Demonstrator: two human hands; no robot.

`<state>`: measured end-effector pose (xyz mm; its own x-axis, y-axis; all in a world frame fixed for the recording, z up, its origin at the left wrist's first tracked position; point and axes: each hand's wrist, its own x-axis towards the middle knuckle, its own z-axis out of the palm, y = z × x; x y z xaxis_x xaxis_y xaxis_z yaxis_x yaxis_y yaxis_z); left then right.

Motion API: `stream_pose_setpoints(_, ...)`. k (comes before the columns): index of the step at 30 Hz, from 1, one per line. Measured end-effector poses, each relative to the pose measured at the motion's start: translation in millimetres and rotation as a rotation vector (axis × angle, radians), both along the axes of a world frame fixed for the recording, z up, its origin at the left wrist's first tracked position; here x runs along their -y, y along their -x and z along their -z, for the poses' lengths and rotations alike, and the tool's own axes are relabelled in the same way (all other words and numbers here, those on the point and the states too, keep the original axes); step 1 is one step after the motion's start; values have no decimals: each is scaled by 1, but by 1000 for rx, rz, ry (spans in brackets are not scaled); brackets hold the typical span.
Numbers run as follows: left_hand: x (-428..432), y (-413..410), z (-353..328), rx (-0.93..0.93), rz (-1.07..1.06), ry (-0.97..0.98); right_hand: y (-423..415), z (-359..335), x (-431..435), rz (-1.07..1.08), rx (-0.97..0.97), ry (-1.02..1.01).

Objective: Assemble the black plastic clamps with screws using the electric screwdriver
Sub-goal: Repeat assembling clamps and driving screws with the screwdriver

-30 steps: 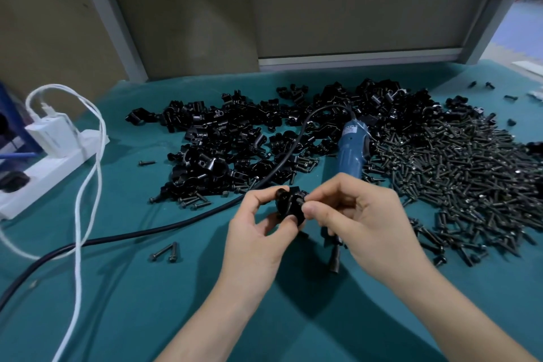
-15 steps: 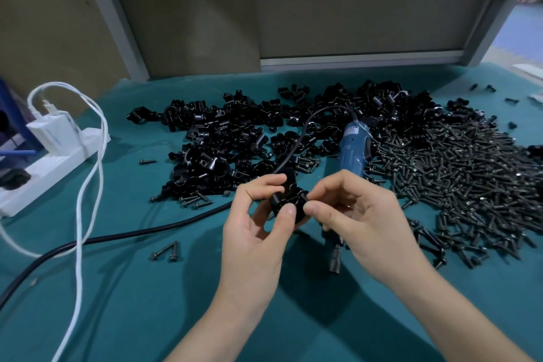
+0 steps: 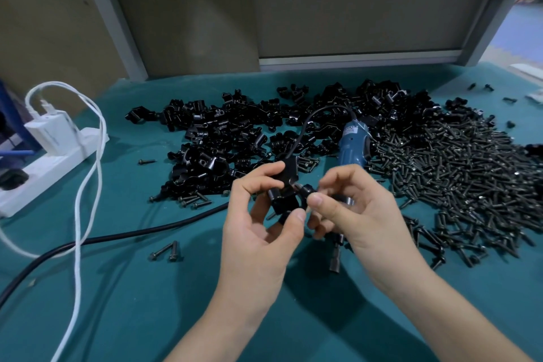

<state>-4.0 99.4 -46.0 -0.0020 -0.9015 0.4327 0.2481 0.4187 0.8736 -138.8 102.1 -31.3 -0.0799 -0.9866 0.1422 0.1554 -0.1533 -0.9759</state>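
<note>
Behind: clamp heap, screwdriver, screws.

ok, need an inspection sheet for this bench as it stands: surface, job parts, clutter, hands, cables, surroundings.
Surface: teal mat covering the bench.
Job's things: clamp pile mid-bench; screw pile to its right; blue electric screwdriver lying between them, not in hand.
Clutter: stray screws on the mat left of the hands.
Grippers: left hand grips a single clamp; right hand pinches what looks like a screw at its side.
Cables: black cable runs from the screwdriver off left; white cable loops from a charger on the power strip.
Surroundings: grey-framed panels behind the bench.
</note>
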Motion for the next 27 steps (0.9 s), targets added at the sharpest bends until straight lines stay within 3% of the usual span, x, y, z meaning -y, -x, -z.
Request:
stream_pose_setpoints(8, 0, -5, 2, 37, 63, 12, 2, -3, 1, -74, 167, -15)
stream_pose_setpoints(19, 6, -7, 9, 171, -75, -75, -3, -8, -8, 89, -234, 208)
stream_pose_setpoints(27, 8, -11, 7, 218, -91, 3, -2, -9, -10, 143, -354, 280)
